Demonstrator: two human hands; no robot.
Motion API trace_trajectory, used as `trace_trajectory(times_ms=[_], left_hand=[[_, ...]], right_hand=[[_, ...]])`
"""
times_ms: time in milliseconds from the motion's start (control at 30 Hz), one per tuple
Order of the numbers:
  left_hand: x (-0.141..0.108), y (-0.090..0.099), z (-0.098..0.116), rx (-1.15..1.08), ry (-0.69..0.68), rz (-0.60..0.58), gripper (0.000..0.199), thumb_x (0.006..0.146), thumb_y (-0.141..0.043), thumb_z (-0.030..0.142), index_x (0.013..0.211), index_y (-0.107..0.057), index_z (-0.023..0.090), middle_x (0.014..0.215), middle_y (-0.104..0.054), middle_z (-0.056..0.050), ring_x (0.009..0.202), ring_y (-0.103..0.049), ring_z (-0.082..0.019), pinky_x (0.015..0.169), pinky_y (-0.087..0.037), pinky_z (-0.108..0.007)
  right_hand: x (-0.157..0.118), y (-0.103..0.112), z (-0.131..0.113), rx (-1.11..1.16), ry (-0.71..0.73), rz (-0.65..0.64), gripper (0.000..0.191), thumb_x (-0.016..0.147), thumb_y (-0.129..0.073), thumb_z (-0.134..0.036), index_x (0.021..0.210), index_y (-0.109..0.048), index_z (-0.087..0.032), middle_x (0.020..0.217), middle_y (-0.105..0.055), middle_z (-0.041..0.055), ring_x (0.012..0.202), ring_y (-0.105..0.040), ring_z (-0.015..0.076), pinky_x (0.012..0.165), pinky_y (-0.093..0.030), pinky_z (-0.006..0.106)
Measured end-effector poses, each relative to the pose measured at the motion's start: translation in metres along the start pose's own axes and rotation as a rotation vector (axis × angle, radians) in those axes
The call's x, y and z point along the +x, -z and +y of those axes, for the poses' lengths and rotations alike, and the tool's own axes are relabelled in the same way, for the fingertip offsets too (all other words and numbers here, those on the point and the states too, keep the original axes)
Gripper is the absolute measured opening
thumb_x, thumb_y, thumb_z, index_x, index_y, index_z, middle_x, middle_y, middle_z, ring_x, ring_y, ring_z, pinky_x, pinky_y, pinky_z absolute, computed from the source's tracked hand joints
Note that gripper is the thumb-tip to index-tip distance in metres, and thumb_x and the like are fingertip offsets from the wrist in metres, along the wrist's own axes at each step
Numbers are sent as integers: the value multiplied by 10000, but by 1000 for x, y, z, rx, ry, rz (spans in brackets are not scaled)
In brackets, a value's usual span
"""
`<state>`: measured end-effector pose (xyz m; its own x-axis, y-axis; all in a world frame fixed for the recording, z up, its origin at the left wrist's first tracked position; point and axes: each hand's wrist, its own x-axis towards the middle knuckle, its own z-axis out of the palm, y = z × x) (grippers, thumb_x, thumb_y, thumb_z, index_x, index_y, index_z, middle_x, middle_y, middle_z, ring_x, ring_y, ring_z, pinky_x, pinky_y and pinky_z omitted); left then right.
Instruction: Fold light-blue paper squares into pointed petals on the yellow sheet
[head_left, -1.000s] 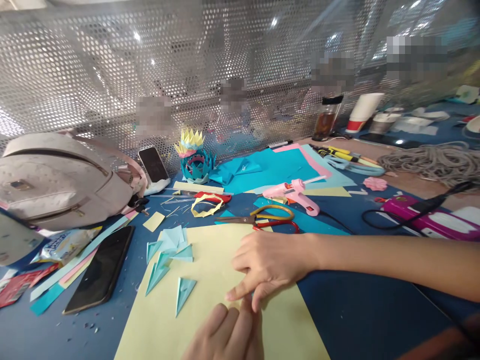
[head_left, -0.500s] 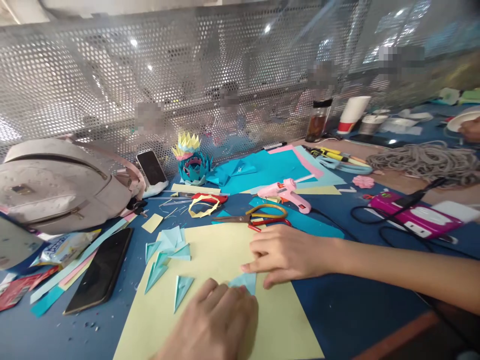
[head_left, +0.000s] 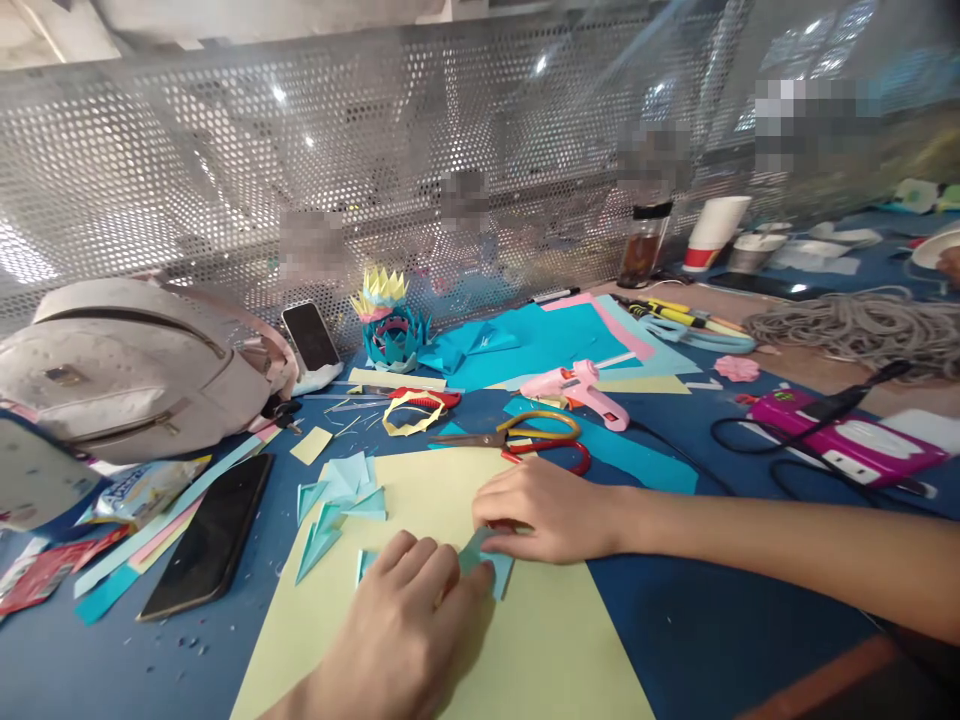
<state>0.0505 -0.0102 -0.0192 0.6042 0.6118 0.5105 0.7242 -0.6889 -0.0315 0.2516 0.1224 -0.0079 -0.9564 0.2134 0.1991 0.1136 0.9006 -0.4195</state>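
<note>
Since half a second ago, your right hand (head_left: 540, 515) has moved leftward onto the light-blue paper piece (head_left: 502, 573), and your left hand (head_left: 409, 615) has shifted, partly covering a folded triangle (head_left: 364, 563). That piece sits between your hands above the yellow sheet (head_left: 562, 650), touched by right thumb and left fingertip, though whether either pinches it cannot be told. Just beyond your right hand lie the scissors (head_left: 491, 439).
</note>
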Motion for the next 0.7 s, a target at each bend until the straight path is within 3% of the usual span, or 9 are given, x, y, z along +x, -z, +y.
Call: trace_trajectory(times_ms=[167, 400, 533, 700], left_hand=[[0, 0, -2, -53, 45, 30, 276, 1005, -375, 131, 1105, -632, 138, 826, -650, -62, 664, -544, -181, 619, -369, -319], [-2, 0, -8, -67, 63, -15, 276, 992, -410, 124, 1156, -632, 141, 1080, -718, -110, 833, -640, -207, 729, -455, -340], [-3, 0, -10, -21, 67, -26, 439, 920, -401, 73, 1314, -587, 123, 1221, -690, -147, 979, -657, -260, 808, -488, -387], [-2, 2, -9, -83, 144, -65, 588, 858, -398, 37, 1427, -512, 131, 1341, -622, -165, 1082, -640, -290, 873, -519, -446]], right_hand=[[-3, -5, 1, 216, -174, 111, 304, 930, -630, -300, 710, -454, -185, 607, -443, -65, 553, -420, 86, 541, -259, 219], [-7, -5, 2, 317, -260, 178, 296, 935, -568, -290, 697, -424, -189, 585, -396, -68, 529, -368, 81, 519, -247, 223], [-6, -4, 2, 443, -289, 214, 133, 952, -540, -283, 968, -592, -162, 607, -403, -72, 534, -375, 93, 507, -267, 214], [-6, -2, 0, 508, -285, 223, 207, 952, -526, -228, 1148, -563, -173, 641, -408, -79, 522, -328, 84, 492, -248, 200]])
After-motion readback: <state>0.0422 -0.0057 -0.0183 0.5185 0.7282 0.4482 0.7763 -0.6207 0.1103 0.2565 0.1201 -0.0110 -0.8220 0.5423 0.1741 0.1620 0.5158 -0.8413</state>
